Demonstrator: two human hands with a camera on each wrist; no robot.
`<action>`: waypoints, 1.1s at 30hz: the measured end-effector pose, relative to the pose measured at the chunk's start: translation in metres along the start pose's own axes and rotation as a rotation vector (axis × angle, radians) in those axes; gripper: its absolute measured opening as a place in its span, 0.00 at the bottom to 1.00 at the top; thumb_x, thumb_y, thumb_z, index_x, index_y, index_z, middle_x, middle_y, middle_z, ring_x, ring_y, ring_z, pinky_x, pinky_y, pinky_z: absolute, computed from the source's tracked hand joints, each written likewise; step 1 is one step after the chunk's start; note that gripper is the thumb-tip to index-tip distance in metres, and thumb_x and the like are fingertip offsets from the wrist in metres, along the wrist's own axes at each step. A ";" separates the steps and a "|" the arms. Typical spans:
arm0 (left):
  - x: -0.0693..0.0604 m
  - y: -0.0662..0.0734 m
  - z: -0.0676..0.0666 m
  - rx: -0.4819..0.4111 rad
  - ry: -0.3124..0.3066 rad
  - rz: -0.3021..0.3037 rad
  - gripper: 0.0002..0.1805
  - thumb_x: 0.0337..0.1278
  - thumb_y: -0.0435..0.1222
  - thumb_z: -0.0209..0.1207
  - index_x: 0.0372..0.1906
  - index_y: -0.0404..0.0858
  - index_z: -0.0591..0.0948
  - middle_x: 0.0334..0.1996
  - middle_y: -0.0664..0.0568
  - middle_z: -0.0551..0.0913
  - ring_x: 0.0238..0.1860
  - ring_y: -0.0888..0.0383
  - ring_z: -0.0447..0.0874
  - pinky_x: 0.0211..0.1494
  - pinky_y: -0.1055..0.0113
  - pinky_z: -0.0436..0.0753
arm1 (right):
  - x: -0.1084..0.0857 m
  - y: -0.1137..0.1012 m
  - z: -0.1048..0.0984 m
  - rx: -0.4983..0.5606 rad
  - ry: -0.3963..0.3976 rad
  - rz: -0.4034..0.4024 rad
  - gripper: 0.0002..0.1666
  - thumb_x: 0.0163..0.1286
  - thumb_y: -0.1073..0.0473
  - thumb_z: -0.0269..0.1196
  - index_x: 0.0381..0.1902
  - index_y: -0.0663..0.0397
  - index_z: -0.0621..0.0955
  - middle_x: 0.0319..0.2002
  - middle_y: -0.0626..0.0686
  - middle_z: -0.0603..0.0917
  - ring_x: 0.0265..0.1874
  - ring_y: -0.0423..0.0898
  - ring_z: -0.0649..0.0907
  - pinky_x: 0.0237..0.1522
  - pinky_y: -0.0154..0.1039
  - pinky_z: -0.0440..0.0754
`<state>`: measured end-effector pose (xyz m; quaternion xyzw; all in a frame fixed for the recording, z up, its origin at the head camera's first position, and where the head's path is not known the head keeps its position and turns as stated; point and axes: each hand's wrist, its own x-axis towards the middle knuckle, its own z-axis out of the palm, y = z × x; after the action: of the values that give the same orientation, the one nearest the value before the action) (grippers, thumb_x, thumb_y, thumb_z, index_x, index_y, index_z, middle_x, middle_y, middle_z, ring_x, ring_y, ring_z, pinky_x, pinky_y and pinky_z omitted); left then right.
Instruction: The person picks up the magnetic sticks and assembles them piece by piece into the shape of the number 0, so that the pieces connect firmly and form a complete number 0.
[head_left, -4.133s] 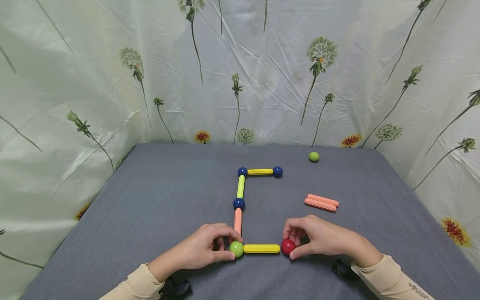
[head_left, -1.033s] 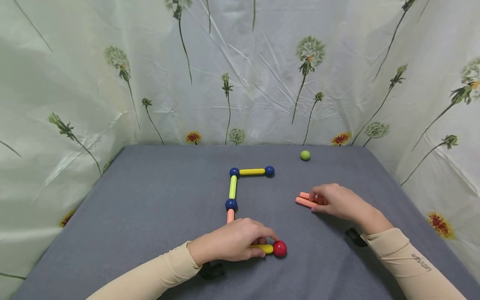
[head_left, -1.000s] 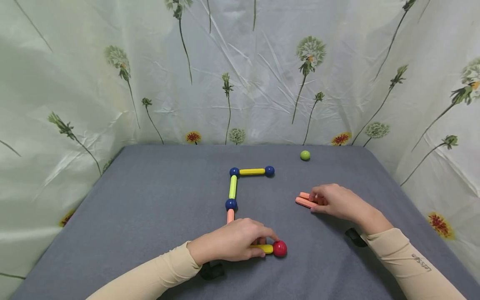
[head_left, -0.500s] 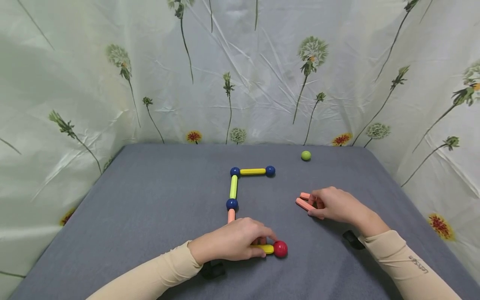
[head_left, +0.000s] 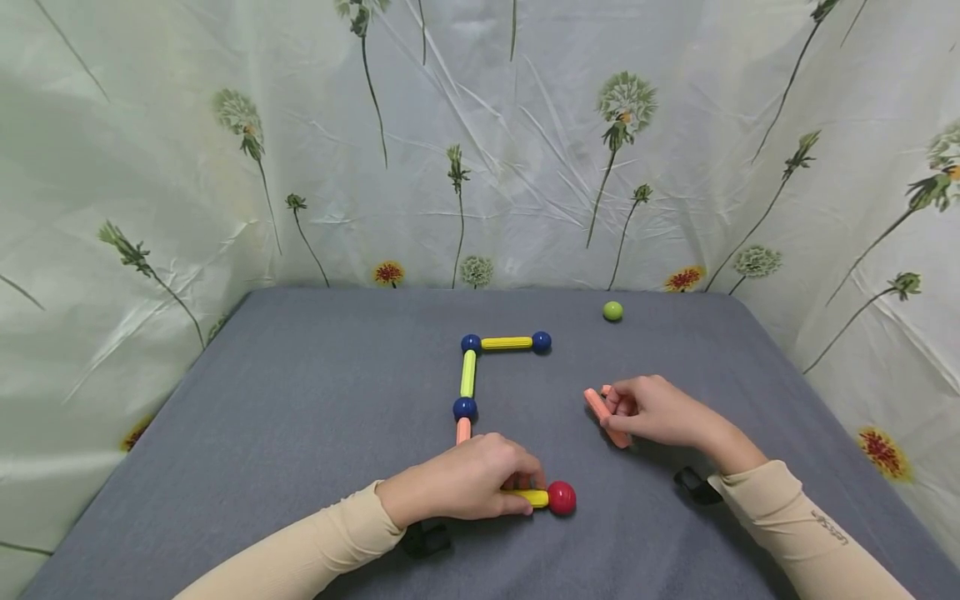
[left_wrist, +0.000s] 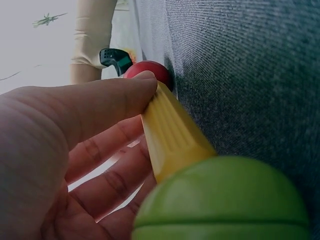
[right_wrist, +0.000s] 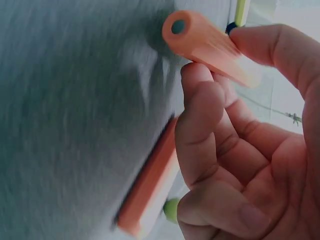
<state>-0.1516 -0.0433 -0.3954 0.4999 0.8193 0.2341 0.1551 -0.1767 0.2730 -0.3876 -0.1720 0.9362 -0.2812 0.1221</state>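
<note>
My left hand (head_left: 480, 475) grips a yellow magnetic building rod (left_wrist: 172, 135) between thumb and fingers, low over the cloth. A red ball (head_left: 562, 497) sits at the rod's right end, and a green ball (left_wrist: 222, 200) at its left end is hidden under the hand in the head view. My right hand (head_left: 660, 408) pinches a salmon magnetic building rod (right_wrist: 205, 42) between thumb and fingertips; its round metal end shows in the right wrist view. A second salmon rod (right_wrist: 150, 180) lies on the cloth beyond, mostly covered by the right hand in the head view.
Behind the left hand runs a joined chain: a salmon rod (head_left: 463, 430), blue ball (head_left: 465, 407), lime rod (head_left: 468, 373), corner blue ball (head_left: 471, 343), yellow rod (head_left: 507, 342) and end blue ball (head_left: 542, 342). A loose green ball (head_left: 612, 311) lies near the grey table's (head_left: 337, 358) back edge.
The right hand has gone from the red ball to the salmon pair and swung one rod away from the other. The left hand has shifted from the green ball onto the yellow rod.
</note>
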 end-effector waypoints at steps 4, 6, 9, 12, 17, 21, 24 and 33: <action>0.000 0.000 -0.001 -0.001 -0.006 -0.006 0.08 0.64 0.39 0.75 0.46 0.47 0.90 0.31 0.66 0.83 0.32 0.74 0.75 0.37 0.82 0.75 | 0.004 -0.003 0.006 0.099 -0.020 0.017 0.08 0.71 0.57 0.71 0.37 0.55 0.83 0.25 0.46 0.82 0.22 0.38 0.78 0.25 0.32 0.72; 0.000 0.000 -0.001 0.000 -0.009 -0.009 0.08 0.65 0.39 0.75 0.46 0.47 0.90 0.30 0.66 0.82 0.32 0.74 0.75 0.37 0.82 0.75 | 0.006 -0.005 0.010 0.148 -0.034 0.037 0.08 0.71 0.57 0.70 0.37 0.55 0.83 0.24 0.47 0.83 0.23 0.40 0.81 0.26 0.33 0.76; 0.000 0.000 -0.001 -0.001 -0.013 -0.014 0.09 0.65 0.39 0.75 0.47 0.47 0.90 0.30 0.66 0.82 0.31 0.74 0.75 0.37 0.82 0.76 | 0.007 -0.009 0.015 0.203 -0.047 0.066 0.10 0.71 0.56 0.70 0.38 0.56 0.83 0.25 0.47 0.85 0.26 0.43 0.84 0.29 0.34 0.78; 0.001 0.000 0.000 -0.003 -0.016 -0.020 0.09 0.65 0.39 0.75 0.47 0.47 0.90 0.30 0.66 0.82 0.31 0.74 0.75 0.37 0.82 0.76 | 0.009 -0.014 0.019 0.259 -0.060 0.106 0.11 0.71 0.54 0.70 0.39 0.56 0.84 0.25 0.47 0.85 0.27 0.43 0.85 0.31 0.34 0.78; 0.001 0.001 0.000 -0.003 -0.018 -0.024 0.09 0.65 0.40 0.75 0.47 0.47 0.90 0.30 0.66 0.82 0.31 0.73 0.75 0.37 0.82 0.76 | 0.009 -0.020 0.023 0.342 -0.082 0.136 0.14 0.74 0.51 0.69 0.38 0.56 0.84 0.23 0.47 0.87 0.26 0.41 0.84 0.27 0.33 0.73; 0.001 0.001 0.000 0.005 -0.012 -0.020 0.09 0.64 0.39 0.75 0.46 0.47 0.90 0.30 0.66 0.82 0.31 0.74 0.75 0.36 0.82 0.76 | 0.008 -0.024 0.027 0.418 -0.105 0.169 0.14 0.75 0.50 0.68 0.38 0.56 0.84 0.23 0.46 0.87 0.25 0.39 0.83 0.23 0.31 0.69; 0.001 0.001 0.000 0.006 -0.009 -0.019 0.09 0.64 0.39 0.76 0.46 0.47 0.90 0.30 0.66 0.82 0.31 0.74 0.75 0.36 0.82 0.76 | 0.008 -0.026 0.031 0.461 -0.125 0.200 0.14 0.75 0.49 0.68 0.39 0.56 0.84 0.24 0.46 0.87 0.25 0.39 0.83 0.23 0.31 0.68; 0.001 0.001 0.001 0.004 -0.013 -0.021 0.08 0.65 0.40 0.75 0.46 0.47 0.90 0.31 0.66 0.82 0.31 0.74 0.75 0.36 0.82 0.76 | 0.008 -0.027 0.039 0.517 -0.167 0.180 0.17 0.76 0.47 0.68 0.39 0.57 0.86 0.25 0.45 0.88 0.26 0.38 0.84 0.24 0.30 0.68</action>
<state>-0.1512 -0.0419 -0.3955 0.4930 0.8239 0.2279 0.1619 -0.1644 0.2295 -0.4046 -0.0740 0.8317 -0.4834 0.2631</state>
